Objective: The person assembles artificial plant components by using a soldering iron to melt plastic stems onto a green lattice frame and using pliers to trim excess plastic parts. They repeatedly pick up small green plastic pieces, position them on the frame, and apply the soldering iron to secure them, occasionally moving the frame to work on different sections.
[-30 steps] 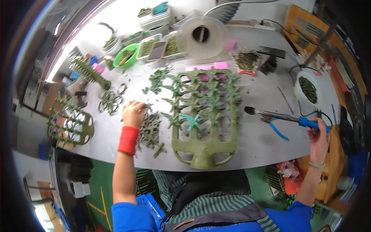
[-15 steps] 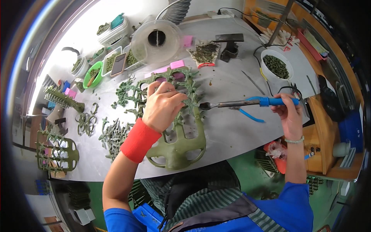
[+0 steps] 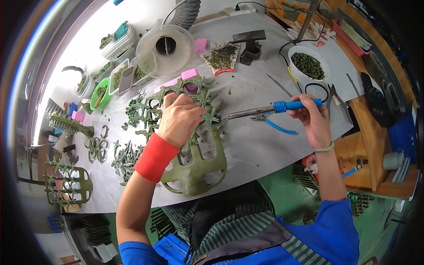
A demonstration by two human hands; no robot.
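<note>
A large olive-green frame (image 3: 194,170), wax or plastic by its look, lies on the grey table with many small branched green pieces on its far part. Over that part rests my left hand (image 3: 180,118), a red band on its wrist. Its fingers are curled down, and what they pinch is hidden. My right hand (image 3: 314,123) grips a soldering iron (image 3: 289,105) by its blue handle. The iron points left, its tip at the pieces along the frame's right edge, beside my left fingers. Loose small green pieces (image 3: 128,161) lie in a heap left of the frame.
Blue-handled cutters (image 3: 279,127) lie just under the iron. A white tub (image 3: 292,55) of green pellets stands at the right. Behind the frame are pink blocks (image 3: 190,73), a soiled pad (image 3: 221,57), a metal stand (image 3: 250,51), a clear round hood (image 3: 148,55) and a phone (image 3: 126,79).
The soldering iron in my right hand has moved left, its tip now at the frame's pieces. My left hand stays over the frame. The whole view has shifted slightly.
</note>
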